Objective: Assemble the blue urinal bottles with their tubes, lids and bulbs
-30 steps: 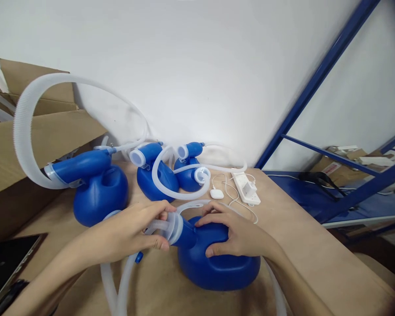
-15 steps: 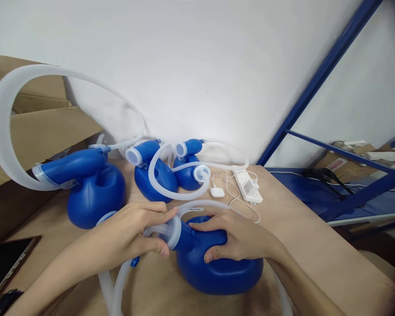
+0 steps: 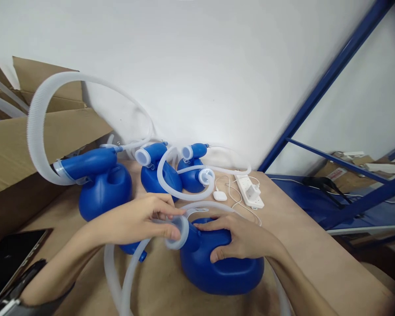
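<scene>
**Q:** Largest items, placed from the blue plastic bottle [image 3: 217, 272]?

**A:** The bottle stands on a wooden table top [image 3: 303, 237]. A cardboard box [image 3: 42, 145] lies left of it, a blue steel shelf frame [image 3: 325, 87] to its right. Three more blue bottles [image 3: 156, 177] stand behind it, one carrying a corrugated white tube [image 3: 36, 131].

**Q:** Hands?

**A:** The right hand [image 3: 237, 237] lies spread open over the bottle's body, thumb low on the front, clasping nothing. The left hand [image 3: 141, 219] is curled shut around a translucent collar [image 3: 185, 232] at the bottle's neck. A smooth white tube [image 3: 128, 281] loops below it.

**Q:** Handling?

**A:** Sound, it seems: the broad right palm steadies the bottle, leaving the left fingers free on the collar.

**Q:** Smallest items?

**A:** Behind the bottle, to the right: a power strip [image 3: 249, 192] and a white earbud case [image 3: 219, 195].
</scene>
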Tool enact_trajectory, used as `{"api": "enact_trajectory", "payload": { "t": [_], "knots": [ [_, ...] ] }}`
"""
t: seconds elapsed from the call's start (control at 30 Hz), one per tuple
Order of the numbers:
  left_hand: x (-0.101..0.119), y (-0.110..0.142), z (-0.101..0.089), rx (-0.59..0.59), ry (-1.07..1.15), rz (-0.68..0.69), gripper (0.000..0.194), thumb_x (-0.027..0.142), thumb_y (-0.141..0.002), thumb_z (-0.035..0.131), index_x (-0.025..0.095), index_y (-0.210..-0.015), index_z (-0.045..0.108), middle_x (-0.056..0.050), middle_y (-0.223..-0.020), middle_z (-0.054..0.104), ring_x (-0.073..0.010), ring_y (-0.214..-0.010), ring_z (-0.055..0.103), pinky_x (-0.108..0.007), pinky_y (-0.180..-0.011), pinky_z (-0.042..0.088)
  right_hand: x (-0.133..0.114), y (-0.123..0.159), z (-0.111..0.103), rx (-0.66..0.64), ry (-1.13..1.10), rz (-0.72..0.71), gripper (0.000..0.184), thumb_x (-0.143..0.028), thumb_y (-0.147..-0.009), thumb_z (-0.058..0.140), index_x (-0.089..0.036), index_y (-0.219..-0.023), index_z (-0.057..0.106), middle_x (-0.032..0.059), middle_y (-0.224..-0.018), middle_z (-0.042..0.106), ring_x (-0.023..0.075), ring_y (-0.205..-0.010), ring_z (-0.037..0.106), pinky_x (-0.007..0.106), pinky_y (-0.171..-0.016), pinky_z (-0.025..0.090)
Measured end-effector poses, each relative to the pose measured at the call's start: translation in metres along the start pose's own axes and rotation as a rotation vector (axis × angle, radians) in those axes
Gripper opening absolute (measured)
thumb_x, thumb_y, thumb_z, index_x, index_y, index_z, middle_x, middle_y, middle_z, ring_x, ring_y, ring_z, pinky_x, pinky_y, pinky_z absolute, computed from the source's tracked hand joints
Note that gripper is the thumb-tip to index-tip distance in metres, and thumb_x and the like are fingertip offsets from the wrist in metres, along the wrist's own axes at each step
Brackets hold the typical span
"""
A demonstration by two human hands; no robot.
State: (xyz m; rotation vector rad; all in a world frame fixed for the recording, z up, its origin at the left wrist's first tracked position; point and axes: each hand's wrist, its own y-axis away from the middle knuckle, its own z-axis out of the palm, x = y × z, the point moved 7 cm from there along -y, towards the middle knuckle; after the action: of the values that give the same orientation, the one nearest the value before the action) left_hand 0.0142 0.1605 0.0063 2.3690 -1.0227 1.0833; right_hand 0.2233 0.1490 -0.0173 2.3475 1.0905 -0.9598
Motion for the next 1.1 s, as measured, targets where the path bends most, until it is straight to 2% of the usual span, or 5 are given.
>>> {"api": "enact_trajectory", "payload": {
  "t": [0.3,0.43,0.67,0.9,1.1],
  "knots": [
    [-0.045,-0.012,0.025,-0.206,0.501,0.007,0.060,0.073,-0.091,0.079,0.022,-0.121,0.088,-0.012,-0.116,0.085,-0.0279,-0.104,0.077,-0.033,-0.092,0.061,-0.016,-0.012,0.009,-0.055,-0.076,-0.172,0.070,-0.053,-0.083,0.095,-0.032,-0.146,0.075,0.0091,-0.161,0.066,0.0343,-0.155,0.054,0.052,-0.133,0.037],
    [-0.044,-0.016,0.029,-0.186,0.557,0.096,0.060,0.075,-0.094,0.075,0.024,-0.121,0.088,-0.013,-0.118,0.085,-0.0297,-0.114,0.078,-0.034,-0.099,0.061,-0.015,-0.013,0.009,-0.070,-0.066,-0.218,0.073,-0.050,-0.084,0.096,-0.031,-0.150,0.072,0.0096,-0.162,0.064,0.0329,-0.156,0.053,0.050,-0.133,0.037],
    [-0.042,-0.019,0.026,-0.136,0.569,0.230,0.046,0.063,-0.099,0.076,0.022,-0.116,0.090,-0.014,-0.111,0.085,-0.0233,-0.097,0.078,-0.027,-0.086,0.061,-0.020,-0.016,0.006,-0.056,-0.028,-0.308,0.068,-0.050,-0.087,0.093,-0.027,-0.148,0.075,0.0111,-0.164,0.062,0.0313,-0.155,0.055,0.046,-0.131,0.041],
    [-0.059,-0.022,0.033,-0.062,0.653,0.187,0.054,0.072,-0.092,0.079,0.021,-0.105,0.090,-0.013,-0.107,0.086,-0.0251,-0.098,0.080,-0.030,-0.087,0.062,-0.007,-0.015,0.009,-0.061,-0.037,-0.216,0.074,-0.052,-0.080,0.097,-0.029,-0.147,0.075,0.0093,-0.158,0.068,0.0328,-0.152,0.058,0.048,-0.130,0.043],
    [-0.044,-0.014,0.029,-0.168,0.601,0.154,0.045,0.059,-0.099,0.078,0.022,-0.124,0.087,-0.014,-0.121,0.084,-0.0272,-0.108,0.079,-0.033,-0.096,0.062,0.000,-0.014,0.009,-0.066,-0.027,-0.182,0.076,-0.056,-0.079,0.097,-0.028,-0.146,0.075,0.0104,-0.162,0.065,0.0337,-0.153,0.057,0.050,-0.132,0.039]
  ]
}}
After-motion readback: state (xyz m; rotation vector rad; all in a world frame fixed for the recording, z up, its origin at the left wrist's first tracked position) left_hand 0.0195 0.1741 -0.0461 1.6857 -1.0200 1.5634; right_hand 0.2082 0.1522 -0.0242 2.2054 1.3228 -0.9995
